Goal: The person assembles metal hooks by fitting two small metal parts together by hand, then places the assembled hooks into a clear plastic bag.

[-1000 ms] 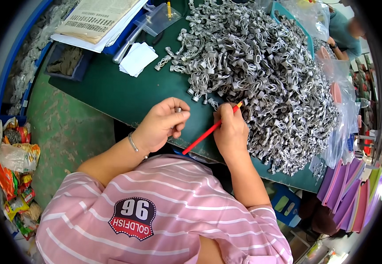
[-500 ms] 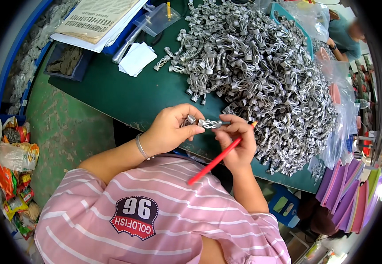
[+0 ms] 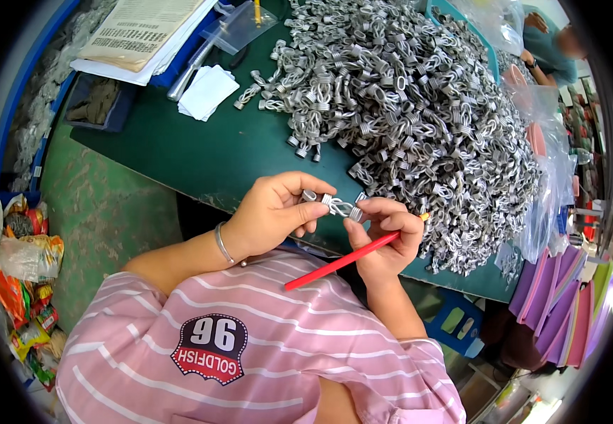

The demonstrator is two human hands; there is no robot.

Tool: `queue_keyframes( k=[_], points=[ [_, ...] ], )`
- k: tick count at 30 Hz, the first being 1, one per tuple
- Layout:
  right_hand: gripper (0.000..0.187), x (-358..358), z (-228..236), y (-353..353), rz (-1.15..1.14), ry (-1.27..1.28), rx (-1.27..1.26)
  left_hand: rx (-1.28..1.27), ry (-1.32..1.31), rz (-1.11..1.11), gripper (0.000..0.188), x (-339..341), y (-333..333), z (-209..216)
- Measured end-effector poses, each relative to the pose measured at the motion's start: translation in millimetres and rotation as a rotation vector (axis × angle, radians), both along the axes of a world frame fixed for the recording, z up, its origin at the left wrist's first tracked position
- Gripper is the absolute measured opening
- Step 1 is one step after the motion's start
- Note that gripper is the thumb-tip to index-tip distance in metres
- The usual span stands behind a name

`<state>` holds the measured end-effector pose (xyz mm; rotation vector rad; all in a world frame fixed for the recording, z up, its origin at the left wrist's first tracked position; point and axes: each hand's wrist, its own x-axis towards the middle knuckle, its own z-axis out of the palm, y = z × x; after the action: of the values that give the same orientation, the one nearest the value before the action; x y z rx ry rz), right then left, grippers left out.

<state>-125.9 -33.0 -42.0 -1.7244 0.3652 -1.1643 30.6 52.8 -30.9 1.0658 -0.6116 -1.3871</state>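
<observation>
My left hand [image 3: 267, 215] pinches one end of a small silver twisted metal link [image 3: 340, 206] between thumb and fingers. A ring-shaped silver end [image 3: 309, 196] pokes out between its fingers; whether it belongs to a second link I cannot tell. At the link's other end, the thumb and fingertips of my right hand [image 3: 387, 244] are closed on it. That same hand also carries a red pencil-like stick [image 3: 334, 266], which slants down toward my shirt with its yellow end pointing up at the heap. Beyond both hands lies a large heap of similar silver links [image 3: 405, 134].
The heap covers much of the green table [image 3: 200, 159]. White paper slips [image 3: 208, 92], a stack of printed sheets [image 3: 140, 35] and a clear bag [image 3: 239, 30] lie at the far left. A teal tray [image 3: 486, 49] edges the heap; a person [image 3: 550, 53] is at far right.
My right hand has shifted slightly right and down, and the red stick with it. The link between my hands now tilts down to the right. My left hand has barely moved.
</observation>
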Motion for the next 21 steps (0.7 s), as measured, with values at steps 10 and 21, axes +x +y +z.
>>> queue_keyframes(
  k=[10, 21],
  points=[
    [0.028, -6.2, 31.7, -26.0, -0.161, 0.166, -0.497, 0.244, 0.592, -0.098, 0.021, -7.5, -9.9, -13.9],
    [0.022, -6.1, 47.4, -71.6, -0.559, 0.185, -0.658, 0.210, 0.446, -0.165, 0.018, -15.8, -15.1, -15.8]
  ],
)
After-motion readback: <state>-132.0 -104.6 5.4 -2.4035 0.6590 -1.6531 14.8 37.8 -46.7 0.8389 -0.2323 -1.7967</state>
